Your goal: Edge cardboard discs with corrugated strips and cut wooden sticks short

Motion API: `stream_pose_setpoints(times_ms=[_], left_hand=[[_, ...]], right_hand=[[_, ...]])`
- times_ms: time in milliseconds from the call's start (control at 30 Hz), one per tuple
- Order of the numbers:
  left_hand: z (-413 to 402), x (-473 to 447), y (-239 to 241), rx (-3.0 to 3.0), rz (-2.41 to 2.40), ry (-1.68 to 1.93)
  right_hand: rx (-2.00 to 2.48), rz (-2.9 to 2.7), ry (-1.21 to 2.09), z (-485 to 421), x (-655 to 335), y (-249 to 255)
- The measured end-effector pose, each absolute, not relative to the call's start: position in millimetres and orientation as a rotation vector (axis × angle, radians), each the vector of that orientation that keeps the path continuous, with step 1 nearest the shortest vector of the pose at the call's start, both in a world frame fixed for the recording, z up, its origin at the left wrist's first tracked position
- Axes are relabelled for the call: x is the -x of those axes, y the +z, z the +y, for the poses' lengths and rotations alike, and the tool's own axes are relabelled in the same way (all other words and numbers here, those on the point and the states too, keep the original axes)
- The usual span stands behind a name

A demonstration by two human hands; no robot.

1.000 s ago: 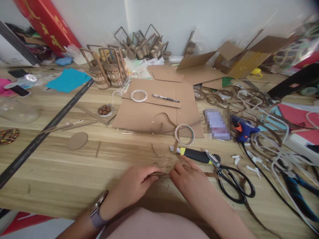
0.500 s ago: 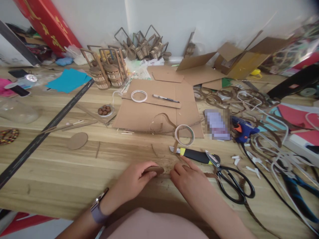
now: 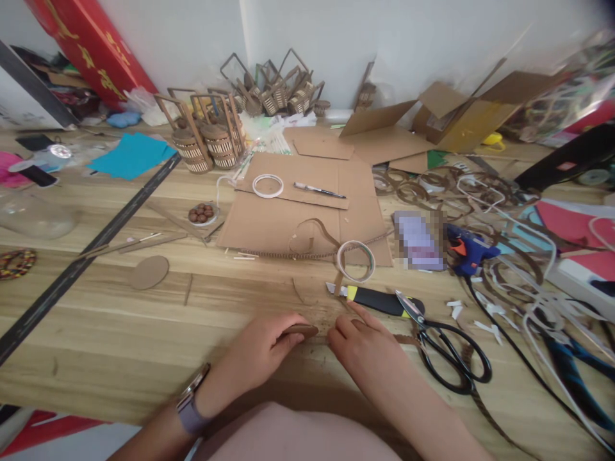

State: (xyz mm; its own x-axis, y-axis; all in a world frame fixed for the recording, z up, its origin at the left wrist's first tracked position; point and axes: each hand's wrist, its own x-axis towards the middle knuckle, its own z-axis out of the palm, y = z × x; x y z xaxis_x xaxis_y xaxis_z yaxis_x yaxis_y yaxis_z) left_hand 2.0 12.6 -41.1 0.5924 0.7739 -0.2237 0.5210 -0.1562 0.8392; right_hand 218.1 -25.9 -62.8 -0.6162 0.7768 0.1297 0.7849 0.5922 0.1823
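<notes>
Brown piece (image 3: 307,331) sits pinched in left hand (image 3: 269,342); right hand (image 3: 364,344) curls palm-down over a strip (image 3: 407,339), grip hidden.

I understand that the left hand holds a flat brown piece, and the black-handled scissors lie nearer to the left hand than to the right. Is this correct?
Not quite: in the head view, the black-handled scissors lie nearer to the right hand. The left hand does hold a flat brown piece.

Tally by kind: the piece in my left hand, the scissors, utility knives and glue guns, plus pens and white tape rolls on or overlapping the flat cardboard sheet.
Flat brown piece in the left hand: 1
Scissors: 1
Utility knife: 1
Glue gun: 1
Pen: 1
White tape rolls: 2
Total: 7
</notes>
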Motion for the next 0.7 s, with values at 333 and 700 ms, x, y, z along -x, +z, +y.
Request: stream_pose_setpoints(times_ms=[333,700], left_hand=[[9,-6,-37,-1.965,1.061,0.248],[4,-11,-30,-2.022,1.034,0.214]], right_hand=[[1.368,-2.796,-0.313,-28,-216,-58],[1.288,-2.561,0.29,-31,-222,-13]])
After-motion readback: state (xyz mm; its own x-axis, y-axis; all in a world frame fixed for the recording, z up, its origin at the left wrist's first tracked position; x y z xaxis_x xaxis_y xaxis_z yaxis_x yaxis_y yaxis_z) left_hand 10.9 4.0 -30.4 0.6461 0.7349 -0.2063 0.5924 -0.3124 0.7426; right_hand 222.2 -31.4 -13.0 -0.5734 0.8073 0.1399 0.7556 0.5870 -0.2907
